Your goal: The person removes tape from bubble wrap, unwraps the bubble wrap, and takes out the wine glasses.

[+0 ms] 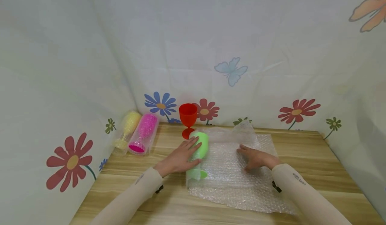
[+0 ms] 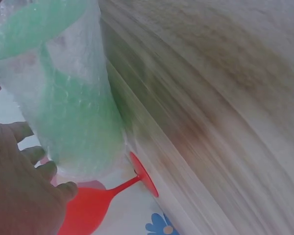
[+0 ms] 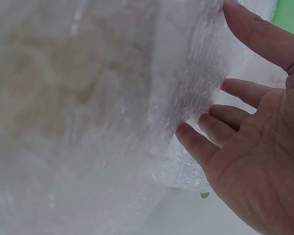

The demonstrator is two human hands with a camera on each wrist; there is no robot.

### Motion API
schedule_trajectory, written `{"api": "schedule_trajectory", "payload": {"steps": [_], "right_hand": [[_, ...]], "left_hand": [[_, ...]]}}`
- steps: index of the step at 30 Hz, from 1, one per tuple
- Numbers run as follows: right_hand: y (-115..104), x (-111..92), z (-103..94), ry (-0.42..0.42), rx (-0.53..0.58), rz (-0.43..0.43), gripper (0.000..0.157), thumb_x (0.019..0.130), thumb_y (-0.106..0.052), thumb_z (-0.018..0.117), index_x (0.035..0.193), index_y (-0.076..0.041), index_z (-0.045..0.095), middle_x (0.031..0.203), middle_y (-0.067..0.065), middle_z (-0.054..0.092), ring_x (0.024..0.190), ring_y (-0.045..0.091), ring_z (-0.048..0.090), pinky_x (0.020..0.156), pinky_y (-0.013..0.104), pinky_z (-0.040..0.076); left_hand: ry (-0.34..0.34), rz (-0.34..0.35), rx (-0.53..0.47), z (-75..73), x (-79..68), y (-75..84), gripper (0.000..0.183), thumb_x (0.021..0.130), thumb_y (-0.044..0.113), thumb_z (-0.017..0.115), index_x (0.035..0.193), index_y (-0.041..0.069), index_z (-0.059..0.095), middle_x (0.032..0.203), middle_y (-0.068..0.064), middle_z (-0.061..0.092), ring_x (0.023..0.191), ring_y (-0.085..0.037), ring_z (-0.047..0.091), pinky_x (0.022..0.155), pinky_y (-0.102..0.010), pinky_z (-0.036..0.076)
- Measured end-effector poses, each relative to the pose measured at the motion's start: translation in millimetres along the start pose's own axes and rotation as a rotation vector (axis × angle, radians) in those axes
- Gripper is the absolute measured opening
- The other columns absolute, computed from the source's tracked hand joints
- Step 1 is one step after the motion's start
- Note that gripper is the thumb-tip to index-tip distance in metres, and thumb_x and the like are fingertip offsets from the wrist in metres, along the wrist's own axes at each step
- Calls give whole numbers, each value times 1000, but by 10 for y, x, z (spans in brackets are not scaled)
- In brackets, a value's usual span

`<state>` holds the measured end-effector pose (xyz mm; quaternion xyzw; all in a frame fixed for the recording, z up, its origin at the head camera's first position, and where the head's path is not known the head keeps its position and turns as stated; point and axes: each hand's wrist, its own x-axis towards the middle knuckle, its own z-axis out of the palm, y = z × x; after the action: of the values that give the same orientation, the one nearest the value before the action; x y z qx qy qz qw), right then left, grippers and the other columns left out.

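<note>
I think I'm rolling up the green cup (image 1: 203, 146), at nine o'clock on the wrap (image 1: 223, 174), with my left hand (image 1: 181, 156) spread over it and my right hand (image 1: 255, 158) touching the wrap, fingers loose, so next needs a snug push toward three o'clock.

head cam fwd/down, wrist cams close; head/l wrist share green goblet (image 1: 204, 146).

long cream left sleeve (image 1: 129, 194), close-fitting; faint dark lettering (image 1: 140, 178); small black tab (image 1: 159, 189) | matching cream right sleeve (image 1: 304, 194); bolder dark lettering (image 1: 299, 179); similar black tab (image 1: 276, 186)
</note>
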<state>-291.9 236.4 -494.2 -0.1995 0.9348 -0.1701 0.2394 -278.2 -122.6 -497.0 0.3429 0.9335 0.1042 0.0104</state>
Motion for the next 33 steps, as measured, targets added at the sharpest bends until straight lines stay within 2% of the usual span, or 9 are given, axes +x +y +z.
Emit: {"api": "schedule_trajectory", "payload": {"steps": [5, 13, 22, 33], "right_hand": [[14, 12, 8, 3, -6, 2, 90, 79, -17, 82, 153, -4, 31, 164, 20, 13, 149, 45, 17, 116, 62, 25], [11, -7, 4, -5, -28, 0, 88, 80, -20, 81, 152, -5, 33, 164, 20, 14, 149, 44, 18, 117, 61, 24], [-16, -48, -9, -5, -40, -12, 87, 81, -20, 80, 152, -3, 33, 163, 22, 15, 149, 45, 19, 117, 61, 24], [-11, -26, -16, 9, -43, -33, 89, 79, -21, 82, 152, -3, 33, 163, 23, 15, 148, 45, 20, 116, 61, 25]], "left_hand": [[-1, -22, -41, -31, -46, 10, 75, 97, 59, 41, 158, 21, 20, 168, -1, 4, 155, -28, 7, 124, -49, 18], [-28, -81, -151, 20, -41, 21, 77, 95, 64, 41, 159, 29, 16, 168, 3, -7, 155, -30, -1, 117, -52, 33], [-25, -99, -83, 3, -60, -7, 82, 95, 68, 37, 159, 21, 18, 168, 1, 0, 155, -25, 4, 122, -45, 26], [-14, -155, -61, -45, -205, -111, 79, 94, 47, 52, 157, 11, 22, 168, -1, 5, 155, -23, 9, 123, -42, 24]]}}
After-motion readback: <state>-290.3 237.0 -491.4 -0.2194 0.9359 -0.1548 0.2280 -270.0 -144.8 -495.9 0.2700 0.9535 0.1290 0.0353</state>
